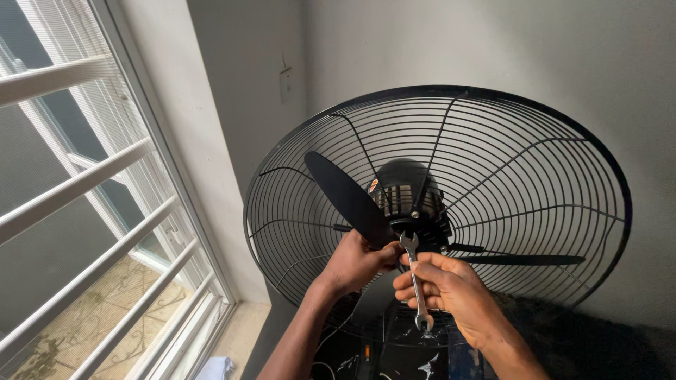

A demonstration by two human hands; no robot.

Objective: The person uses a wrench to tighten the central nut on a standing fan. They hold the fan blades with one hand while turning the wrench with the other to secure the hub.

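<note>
1. Daylight enters from the barred window [91, 211] on the left; the room is moderately bright.
2. The white wall [507, 49] is evenly lit and grows greyer toward the corner.
3. The black fan grille [535, 176] and motor housing [412, 186] read dark, with small highlights.
4. The lower right corner is dim and murky.
5. Wide-angle distortion bends the window bars; focus is sharp at centre.

Grey walls [493, 49], barred window [77, 190] left, daylight; perhaps tiled paving outside
</note>
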